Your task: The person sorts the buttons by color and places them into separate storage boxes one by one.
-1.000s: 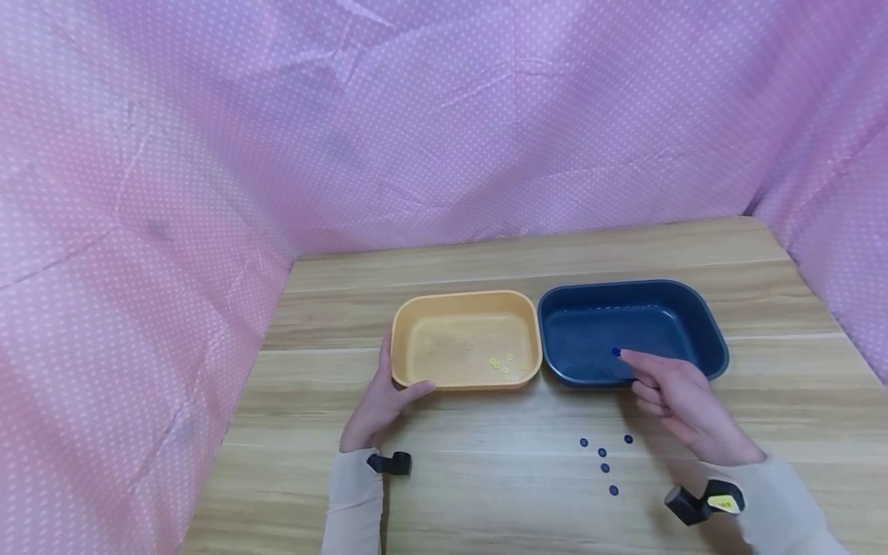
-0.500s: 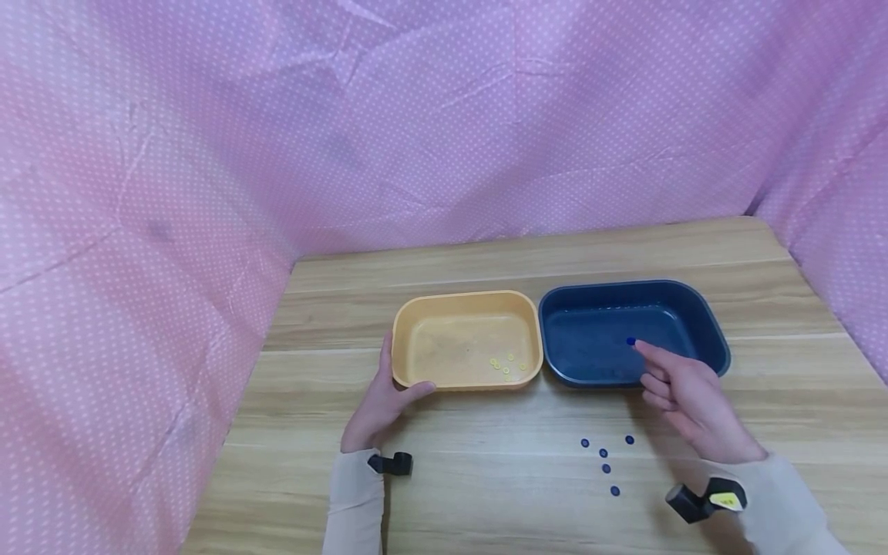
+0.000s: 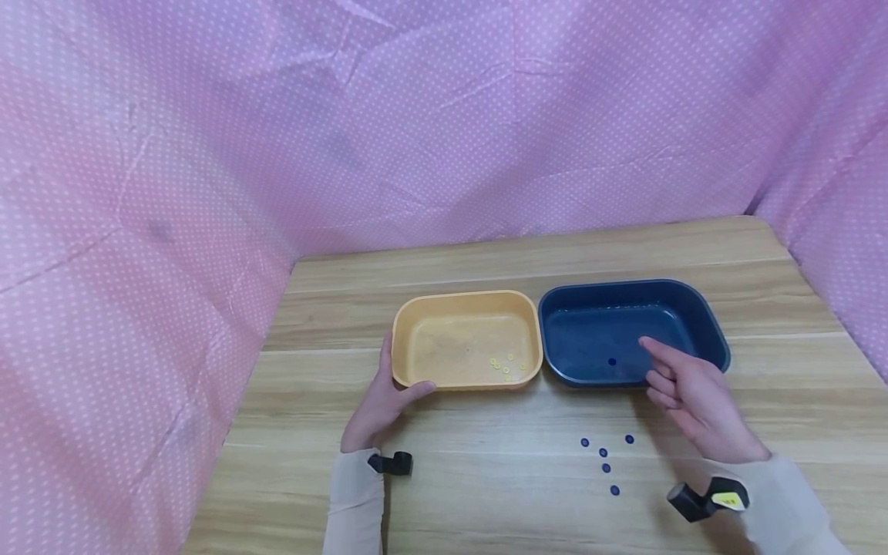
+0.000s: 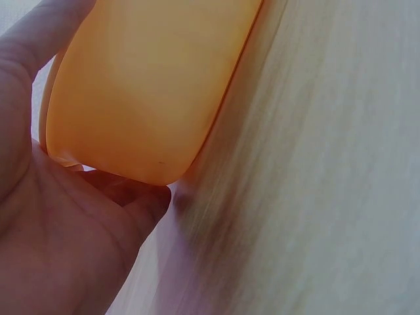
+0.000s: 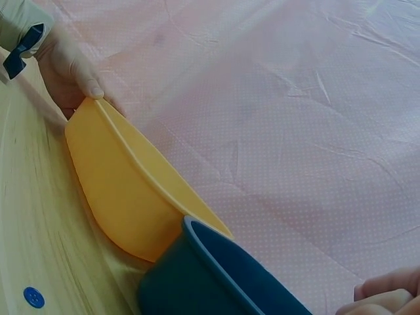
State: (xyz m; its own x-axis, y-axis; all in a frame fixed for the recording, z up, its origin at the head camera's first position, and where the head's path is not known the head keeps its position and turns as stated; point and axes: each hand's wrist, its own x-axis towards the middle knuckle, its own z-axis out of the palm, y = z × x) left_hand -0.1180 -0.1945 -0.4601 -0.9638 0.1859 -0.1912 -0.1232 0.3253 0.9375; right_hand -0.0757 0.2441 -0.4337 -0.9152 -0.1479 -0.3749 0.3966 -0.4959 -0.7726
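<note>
My left hand [image 3: 378, 405] grips the near left corner of a yellow-orange plastic tub [image 3: 472, 294], thumb over the rim and fingers around its end wall. Inside it, several small yellow buttons [image 3: 506, 371] lie towards the near right. Over the near right part of a dark blue tub [image 3: 634, 284] is my right hand [image 3: 697, 401], index finger extended and the other visible fingers curled, with nothing showing at the fingertip. A dark blue button [image 3: 612, 361] appears within that tub, left of the fingertip. The right thumb is hidden in the head view.
Several more blue buttons [image 3: 603, 452] lie loose on the wooden table [image 3: 486, 486] in front of the blue tub. The two tubs stand side by side, ends close together. Pink dotted cloth [image 3: 444, 139] hangs behind the table and at both sides.
My right hand moved right and slightly away over the blue tub, then let go of the blue button, which now shows lower and left of the fingertip. My left hand stayed on the yellow-orange tub.
</note>
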